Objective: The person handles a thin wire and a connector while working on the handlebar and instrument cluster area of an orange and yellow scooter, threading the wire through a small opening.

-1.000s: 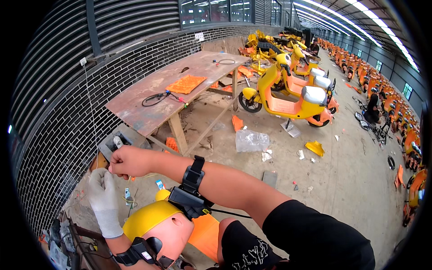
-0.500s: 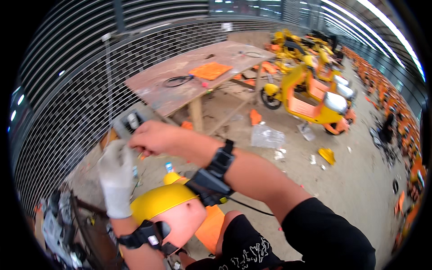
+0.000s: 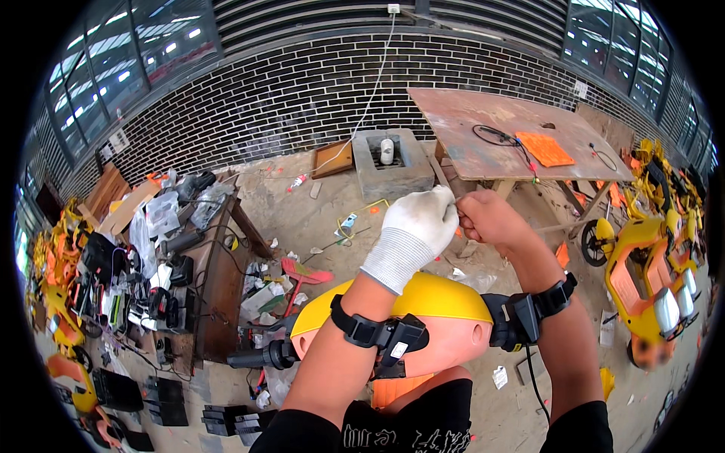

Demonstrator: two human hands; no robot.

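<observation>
My left hand [image 3: 420, 226] wears a white knit glove and is closed, its fingertips bent toward my right hand. Bare and curled, my right hand [image 3: 489, 217] sits just beside it with thumb and fingers pinched together. Whatever lies between the fingers is too small or hidden to make out. Below both hands is a scooter's front cowl [image 3: 445, 302], yellow on top and pink-orange underneath. A black handlebar grip [image 3: 260, 356] sticks out at its left; the right end of the bar is partly covered by my right forearm. Black straps with small devices circle both wrists.
At left, a workbench [image 3: 219, 279] is heaped with black parts and plastic bags. A wooden table [image 3: 483, 113] at back right bears an orange sheet [image 3: 545, 149] and cables. Yellow scooters [image 3: 642, 264] stand at right. A red-pink broom [image 3: 306, 272] lies among litter.
The view has swung left, bringing the cluttered workbench and the scooter's handlebar into sight. My hands are still close together, now over the middle of the cowl.
</observation>
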